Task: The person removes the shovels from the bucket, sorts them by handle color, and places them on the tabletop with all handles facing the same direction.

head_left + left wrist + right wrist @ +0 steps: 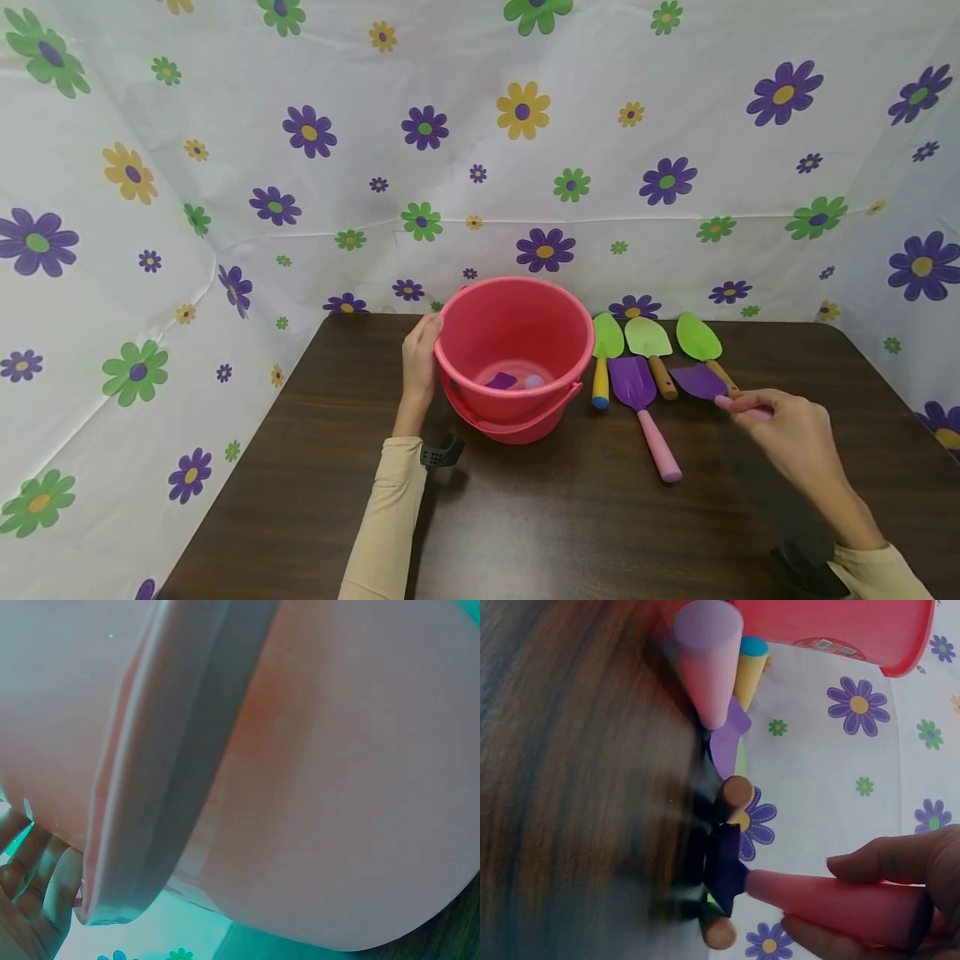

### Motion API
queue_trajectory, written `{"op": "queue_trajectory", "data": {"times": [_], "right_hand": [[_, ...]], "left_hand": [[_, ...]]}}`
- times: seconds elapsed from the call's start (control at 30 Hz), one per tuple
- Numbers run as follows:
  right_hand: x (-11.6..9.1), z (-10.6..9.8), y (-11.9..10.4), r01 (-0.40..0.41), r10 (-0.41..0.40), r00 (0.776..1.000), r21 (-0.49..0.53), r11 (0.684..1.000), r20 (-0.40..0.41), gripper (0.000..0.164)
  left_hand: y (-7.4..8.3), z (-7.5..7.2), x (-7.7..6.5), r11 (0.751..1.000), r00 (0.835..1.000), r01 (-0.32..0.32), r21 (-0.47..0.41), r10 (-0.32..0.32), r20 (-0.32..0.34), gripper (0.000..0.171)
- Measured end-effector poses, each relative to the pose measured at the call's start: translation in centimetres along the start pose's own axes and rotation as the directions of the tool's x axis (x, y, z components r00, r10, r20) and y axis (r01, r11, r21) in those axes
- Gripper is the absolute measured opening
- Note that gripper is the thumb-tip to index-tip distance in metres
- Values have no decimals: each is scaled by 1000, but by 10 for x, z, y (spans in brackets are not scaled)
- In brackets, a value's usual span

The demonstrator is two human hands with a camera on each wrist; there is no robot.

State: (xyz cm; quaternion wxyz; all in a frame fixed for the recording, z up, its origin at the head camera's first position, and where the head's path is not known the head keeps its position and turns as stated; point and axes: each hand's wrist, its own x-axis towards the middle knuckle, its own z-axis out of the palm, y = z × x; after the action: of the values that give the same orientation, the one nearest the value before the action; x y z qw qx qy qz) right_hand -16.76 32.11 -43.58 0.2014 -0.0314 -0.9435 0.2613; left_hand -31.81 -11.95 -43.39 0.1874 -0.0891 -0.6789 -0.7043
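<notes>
A pink-red bucket (514, 333) stands on the dark wooden table. My left hand (420, 358) holds its rim at the left side; the left wrist view shows the fingers (56, 889) at the rim's edge. Inside the bucket lie a purple piece (501, 381) and a small pale thing (534, 382), too small to name. My right hand (787, 429) pinches the pink handle of a small purple trowel (699, 382) between thumb and fingers. The blade of this trowel overlaps the wooden handle of a green trowel (697, 336) behind it.
Right of the bucket lie a green trowel with a yellow handle (601, 379), a larger purple trowel with a pink handle (658, 446) and a pale green trowel with a wooden handle (662, 377). A flowered white sheet (480, 83) hangs behind the table.
</notes>
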Motion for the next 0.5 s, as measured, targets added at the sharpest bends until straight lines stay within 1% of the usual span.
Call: {"op": "queue_trajectory", "data": {"times": [0.1, 0.2, 0.27, 0.33, 0.43, 0.5], "right_hand": [[1, -1, 0, -41, 41, 998, -5, 999, 47, 13], [5, -2, 3, -102, 101, 987, 4, 995, 125, 21], [9, -3, 8, -147, 143, 968, 0, 989, 207, 27], [12, -3, 13, -171, 170, 941, -21, 985, 292, 34], [17, -2, 20, -168, 175, 902, -51, 984, 395, 38], [19, 0, 23, -156, 167, 886, -61, 986, 433, 39]], "left_hand": [[-1, 0, 0, 1000, 1000, 2, -1, -2, 2, 40], [-1, -1, 0, 1000, 1000, 6, -6, -6, 8, 41], [-1, -1, 0, 1000, 1000, 8, -8, -7, 13, 41], [-1, -1, 0, 1000, 1000, 9, -9, -8, 18, 42], [0, -1, 0, 1000, 1000, 9, -7, -9, 19, 42], [0, -1, 1, 1000, 1000, 10, -6, -9, 17, 41]]}}
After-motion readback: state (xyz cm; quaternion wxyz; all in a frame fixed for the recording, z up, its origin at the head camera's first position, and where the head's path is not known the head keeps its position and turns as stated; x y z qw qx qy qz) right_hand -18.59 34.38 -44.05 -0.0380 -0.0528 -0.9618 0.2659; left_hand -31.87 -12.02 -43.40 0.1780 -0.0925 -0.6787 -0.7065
